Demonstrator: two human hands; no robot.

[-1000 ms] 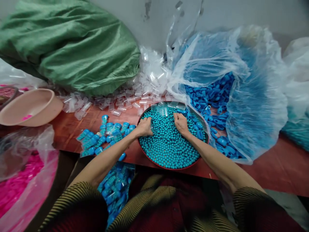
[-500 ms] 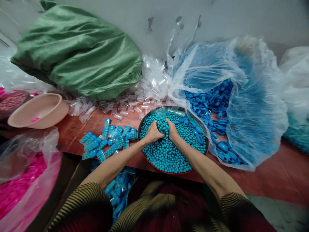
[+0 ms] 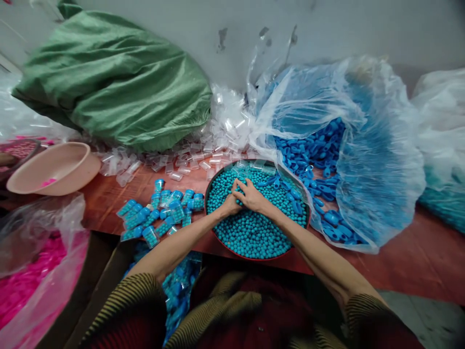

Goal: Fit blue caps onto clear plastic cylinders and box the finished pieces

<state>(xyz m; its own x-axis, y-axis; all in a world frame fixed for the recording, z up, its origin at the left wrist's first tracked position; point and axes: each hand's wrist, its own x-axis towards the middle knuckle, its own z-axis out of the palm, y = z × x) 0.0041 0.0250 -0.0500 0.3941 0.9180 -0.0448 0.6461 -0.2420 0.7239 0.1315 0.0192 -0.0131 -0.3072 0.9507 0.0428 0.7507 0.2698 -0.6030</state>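
A round basin (image 3: 217, 231) full of small teal balls (image 3: 250, 237) stands at the table's front edge. Over the balls, my left hand (image 3: 231, 204) is closed, and whatever its fingers hold is hidden. My right hand (image 3: 250, 196) meets it from the right, fingers bent in toward the left hand; its grip is too small to make out. Clear tubes (image 3: 245, 168) and blue caps (image 3: 296, 201) lie on the balls at the back and right of the basin. Left of the basin, several filled tubes with blue caps (image 3: 176, 211) are piled on the table.
Loose clear tubes (image 3: 178, 175) lie behind, below a green sack (image 3: 119, 82). An open bag of blue caps (image 3: 378, 160) stands right. At left are a pink basin (image 3: 69, 169), a bag of pink pieces (image 3: 36, 276) and another person's hand (image 3: 6, 159).
My right hand has moved left and now meets my left hand; before, they were apart over the balls. A person's hand has appeared at the far left. The view has shifted slightly.
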